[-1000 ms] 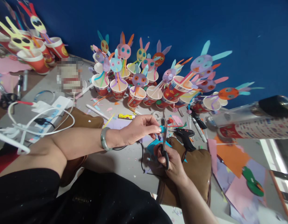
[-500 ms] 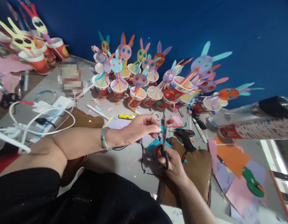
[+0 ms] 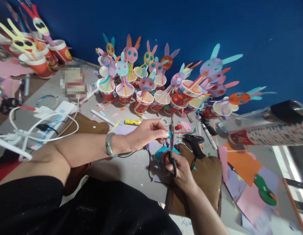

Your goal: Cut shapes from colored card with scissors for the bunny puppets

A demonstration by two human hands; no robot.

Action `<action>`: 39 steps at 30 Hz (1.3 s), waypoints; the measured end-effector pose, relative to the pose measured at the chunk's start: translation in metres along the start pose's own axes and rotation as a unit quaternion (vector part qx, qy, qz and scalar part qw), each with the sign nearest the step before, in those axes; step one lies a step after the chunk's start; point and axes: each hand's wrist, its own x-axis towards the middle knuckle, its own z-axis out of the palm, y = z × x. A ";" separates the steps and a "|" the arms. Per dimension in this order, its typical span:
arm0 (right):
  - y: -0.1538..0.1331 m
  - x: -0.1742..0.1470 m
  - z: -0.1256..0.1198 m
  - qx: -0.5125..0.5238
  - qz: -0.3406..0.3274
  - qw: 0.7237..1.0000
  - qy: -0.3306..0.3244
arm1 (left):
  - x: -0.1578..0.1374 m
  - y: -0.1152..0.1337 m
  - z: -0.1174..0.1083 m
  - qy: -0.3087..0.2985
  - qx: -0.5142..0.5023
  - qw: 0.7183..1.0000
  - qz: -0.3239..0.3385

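My left hand (image 3: 148,134) pinches a small piece of blue paper (image 3: 170,134) between thumb and fingertips. Fingers of my right hand (image 3: 181,170) are wrapped round the handles of a pair of scissors (image 3: 171,130), whose blades point away from me, right at the edge of the blue piece. The blades look nearly together. Below them lies a larger blue sheet (image 3: 161,151), partly covered by my right hand. Just right of the scissors, a black hot glue gun (image 3: 195,143) rests by a brown cushion (image 3: 208,178).
Paper cups (image 3: 144,101) holding rabbit-faced paper figures stand in rows along the blue wall. A white power strip (image 3: 54,122) with looped cables lies at left. On the right are a clear tube of cups (image 3: 266,127) and coloured paper (image 3: 243,163). A yellow glue stick (image 3: 131,122) lies ahead.
The scissor blades have come closer together at the blue piece. Both hands stay in almost the same place.
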 end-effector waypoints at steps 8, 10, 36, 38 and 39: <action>-0.002 0.001 0.000 -0.002 0.005 1.000 -0.002 | -0.001 0.003 0.000 -0.007 0.015 1.000 0.008; -0.003 0.001 0.000 -0.003 0.006 1.000 -0.001 | 0.000 0.003 0.000 -0.005 0.018 1.000 0.008; -0.001 0.000 0.000 -0.015 0.001 1.000 0.005 | 0.001 0.005 0.000 0.010 0.033 0.999 0.017; 0.000 -0.001 0.000 -0.013 0.009 1.000 0.010 | 0.001 0.004 -0.001 0.013 0.030 0.999 0.014; 0.001 -0.001 0.000 -0.010 0.013 1.000 0.015 | 0.002 0.004 -0.001 0.015 0.031 0.999 0.012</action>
